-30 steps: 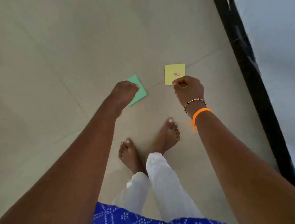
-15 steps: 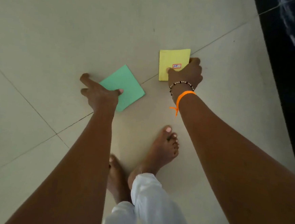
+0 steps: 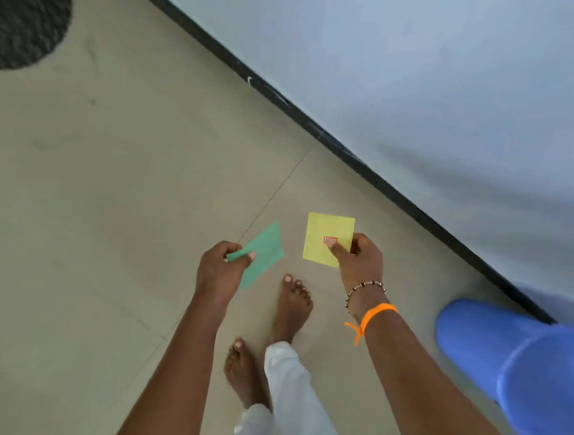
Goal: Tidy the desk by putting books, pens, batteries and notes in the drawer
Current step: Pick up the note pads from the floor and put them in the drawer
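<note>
My left hand [image 3: 221, 269] pinches a green note [image 3: 265, 253] by its lower left corner and holds it tilted above the floor. My right hand [image 3: 361, 261] grips a yellow note [image 3: 325, 230] by its lower right part, thumb on a small red-bordered sticker on its face. Both notes are off the floor, side by side and apart. No desk or drawer is in view.
A blue plastic bucket [image 3: 514, 369] stands at the right, close to my right forearm. A pale wall [image 3: 427, 74] with a black skirting strip [image 3: 320, 130] runs diagonally behind. A dark round mat [image 3: 20, 7] lies at top left. My bare feet [image 3: 290, 307] stand on beige floor tiles.
Both hands have lifted the notes off the floor. The view has swung up, bringing the wall, the bucket and the mat into sight.
</note>
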